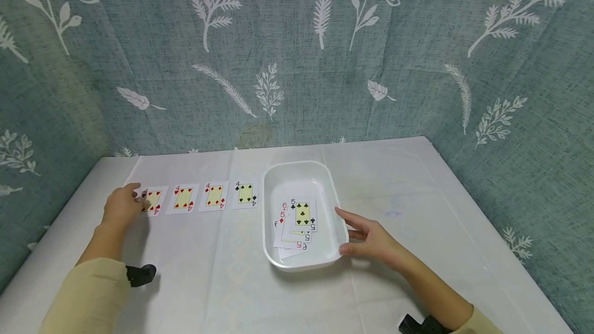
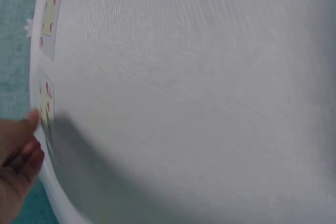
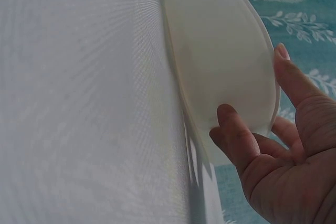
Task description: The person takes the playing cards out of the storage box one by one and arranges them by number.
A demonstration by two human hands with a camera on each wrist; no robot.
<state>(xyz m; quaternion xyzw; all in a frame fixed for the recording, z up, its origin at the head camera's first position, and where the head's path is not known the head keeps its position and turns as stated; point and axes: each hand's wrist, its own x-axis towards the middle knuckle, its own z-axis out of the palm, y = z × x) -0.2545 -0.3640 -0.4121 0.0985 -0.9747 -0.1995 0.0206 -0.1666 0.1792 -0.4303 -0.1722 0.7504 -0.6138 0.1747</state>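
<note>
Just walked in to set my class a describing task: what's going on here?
A person is handling playing cards. The left hand is at the leftmost card of a row of face-up fours; whether it pinches that card is unclear. The right hand holds the side of a white tray, right of the row. Inside are overlapping cards, the five of clubs on top.

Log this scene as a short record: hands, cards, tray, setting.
left hand: at the leftmost card; whether it pinches it, I cannot tell
right hand: holds the right side of the white tray
card row: four cards side by side, all fours; the rightmost card has black marks
tray contents: overlapping loose cards, the five of clubs on top
tray position: right of the row
setting: white-covered table, green leaf-patterned cloth behind
</note>
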